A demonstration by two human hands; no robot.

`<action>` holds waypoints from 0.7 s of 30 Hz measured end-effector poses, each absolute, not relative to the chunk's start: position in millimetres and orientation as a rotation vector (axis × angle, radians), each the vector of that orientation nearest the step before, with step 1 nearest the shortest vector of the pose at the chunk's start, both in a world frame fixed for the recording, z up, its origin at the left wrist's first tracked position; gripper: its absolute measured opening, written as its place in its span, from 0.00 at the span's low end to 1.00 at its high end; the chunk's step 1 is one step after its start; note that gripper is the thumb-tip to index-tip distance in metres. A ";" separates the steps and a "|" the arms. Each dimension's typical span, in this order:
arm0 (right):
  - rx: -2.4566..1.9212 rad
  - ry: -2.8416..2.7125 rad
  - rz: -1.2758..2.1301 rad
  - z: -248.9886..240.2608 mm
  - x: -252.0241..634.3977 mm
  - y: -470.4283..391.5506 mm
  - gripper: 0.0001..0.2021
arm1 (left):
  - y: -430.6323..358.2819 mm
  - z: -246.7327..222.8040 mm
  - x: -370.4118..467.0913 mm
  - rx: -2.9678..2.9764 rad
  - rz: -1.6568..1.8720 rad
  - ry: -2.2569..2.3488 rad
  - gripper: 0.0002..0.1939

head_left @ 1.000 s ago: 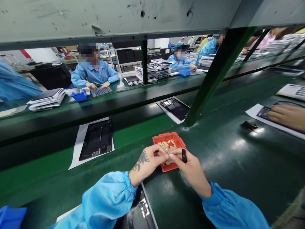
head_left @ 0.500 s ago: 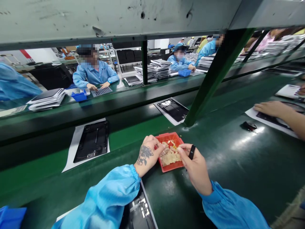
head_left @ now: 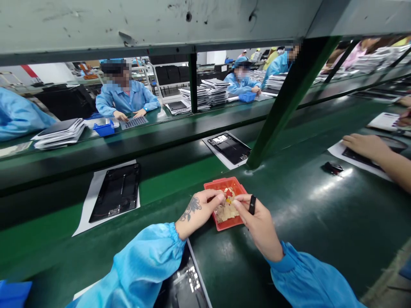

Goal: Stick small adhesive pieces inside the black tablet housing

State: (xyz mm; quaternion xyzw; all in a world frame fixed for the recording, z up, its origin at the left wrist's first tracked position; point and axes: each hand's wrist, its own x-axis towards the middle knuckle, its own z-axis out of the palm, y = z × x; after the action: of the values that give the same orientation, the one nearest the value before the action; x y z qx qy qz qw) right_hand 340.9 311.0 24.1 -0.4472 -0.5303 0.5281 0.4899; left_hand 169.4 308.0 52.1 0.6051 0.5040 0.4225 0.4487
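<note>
A small red tray [head_left: 224,226] sits on the green bench in front of me, with thin beige pieces [head_left: 228,214] piled inside. My left hand [head_left: 199,211], tattooed on its back, is over the tray's left side with thumb and fingers pinched together; what they hold, if anything, is too small to name. Over the right side, my right hand [head_left: 259,220] pinches a small yellow piece [head_left: 229,200] between thumb and finger. A black band goes round one of its fingers. Partly under my left sleeve lies an opened black tablet-like housing [head_left: 184,282].
Two black housings [head_left: 117,190] [head_left: 229,147] lie on white sheets beyond the tray. A green post [head_left: 289,107] slants down to the bench. A co-worker's hand [head_left: 366,145] rests on a housing at right. A blue bin [head_left: 14,293] stands at lower left.
My left hand has turned, its fingertips drawn in from the tray's far side towards my right hand. My right hand has moved slightly left. The view has shifted a little.
</note>
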 end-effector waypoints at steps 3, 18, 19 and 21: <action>-1.053 -1.299 1.346 26.1 339.3 310.3 0.13 | 304.6 57.4 170.5 1.350 1.014 1.126 0.12; -1.162 -1.721 0.902 33.9 341.4 307.4 0.10 | 301.4 60.1 172.2 1.374 1.139 1.160 0.06; -1.151 -1.735 0.892 34.1 341.6 307.4 0.10 | 301.5 59.5 171.9 1.393 1.139 1.167 0.06; -1.125 -1.756 0.888 34.3 342.1 307.5 0.10 | 301.5 58.0 171.3 1.429 1.138 1.173 0.06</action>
State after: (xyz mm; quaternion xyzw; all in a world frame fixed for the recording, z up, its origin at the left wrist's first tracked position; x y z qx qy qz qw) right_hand 342.1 307.5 34.3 -0.4497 -0.7018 0.3547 0.4236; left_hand 171.3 301.5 58.0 0.5823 0.4781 0.4637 0.4663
